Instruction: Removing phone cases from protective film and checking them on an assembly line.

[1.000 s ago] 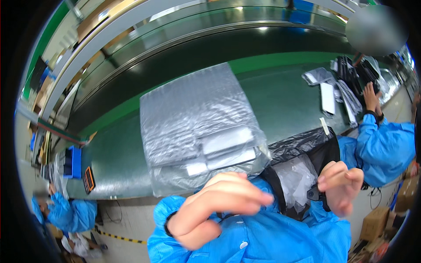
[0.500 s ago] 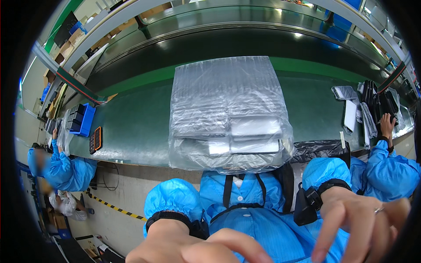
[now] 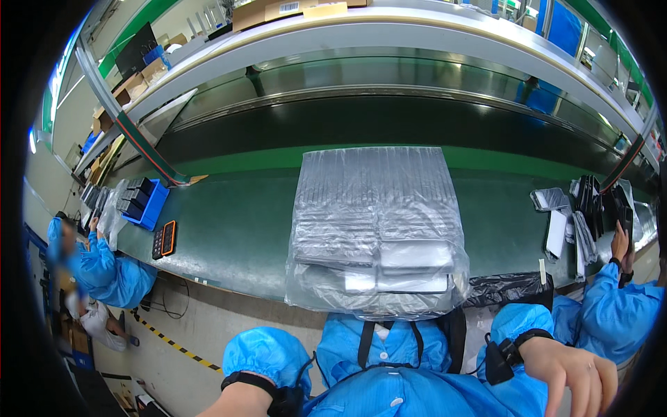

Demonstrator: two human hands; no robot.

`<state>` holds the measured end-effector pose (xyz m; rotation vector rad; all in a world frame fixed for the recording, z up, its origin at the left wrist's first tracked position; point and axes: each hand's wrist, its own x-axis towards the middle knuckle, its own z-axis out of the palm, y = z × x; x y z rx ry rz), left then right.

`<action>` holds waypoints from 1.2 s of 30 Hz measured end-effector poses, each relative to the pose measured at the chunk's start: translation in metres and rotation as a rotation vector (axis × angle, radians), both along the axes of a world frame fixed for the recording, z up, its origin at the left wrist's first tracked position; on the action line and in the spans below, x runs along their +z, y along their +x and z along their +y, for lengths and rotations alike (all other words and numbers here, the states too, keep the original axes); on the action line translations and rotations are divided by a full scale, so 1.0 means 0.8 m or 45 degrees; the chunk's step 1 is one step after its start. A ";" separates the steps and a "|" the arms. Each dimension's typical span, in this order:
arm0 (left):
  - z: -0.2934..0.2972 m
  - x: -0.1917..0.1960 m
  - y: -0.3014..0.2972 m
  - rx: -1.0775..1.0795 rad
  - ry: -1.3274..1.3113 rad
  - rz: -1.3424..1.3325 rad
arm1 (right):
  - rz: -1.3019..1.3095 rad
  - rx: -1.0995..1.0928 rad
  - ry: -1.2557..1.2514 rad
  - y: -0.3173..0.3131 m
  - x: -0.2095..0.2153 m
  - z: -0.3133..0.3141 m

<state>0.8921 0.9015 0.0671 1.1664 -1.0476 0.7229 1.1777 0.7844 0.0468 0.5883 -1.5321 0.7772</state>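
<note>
A big clear plastic bag (image 3: 333, 215) lies on the green table in front of me, with rows of flat silver-grey pieces showing through it. Two whitish flat pieces (image 3: 415, 254) show near its front. Neither of my hands touches the bag. My right hand (image 3: 573, 372) is raised at the lower right, holding nothing, its fingers hanging down and apart. A ring is on one finger and a black device is strapped to the wrist. Of my left hand (image 3: 240, 402) only the part by the wrist shows at the lower edge; its fingers are out of the picture.
A co-worker's hand (image 3: 620, 243) at the right touches black flat items (image 3: 587, 198). At the left are a blue bin (image 3: 154, 206), an orange-edged calculator (image 3: 165, 240) and another co-worker (image 3: 111, 274). A black bag (image 3: 511, 286) hangs over the table's near edge. A shelf (image 3: 389, 31) spans the back.
The view has tilted up, so the table and bag sit lower in the picture. My left hand has slid mostly out at the bottom; my right hand appears farther off, its fingers still apart.
</note>
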 end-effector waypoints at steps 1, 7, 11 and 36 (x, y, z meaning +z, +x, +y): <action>0.000 -0.005 -0.006 0.036 0.000 -0.008 | 0.109 -0.263 -0.104 -0.002 -0.022 -0.001; 0.042 -0.076 -0.020 -0.098 0.257 0.122 | -0.874 -1.146 -1.211 0.042 -0.156 0.036; 0.047 -0.152 -0.010 0.487 0.187 1.256 | -0.733 -0.916 -1.813 0.022 -0.235 0.038; 0.093 -0.281 0.086 2.329 1.291 1.418 | -1.248 -2.044 -0.889 -0.023 -0.284 0.086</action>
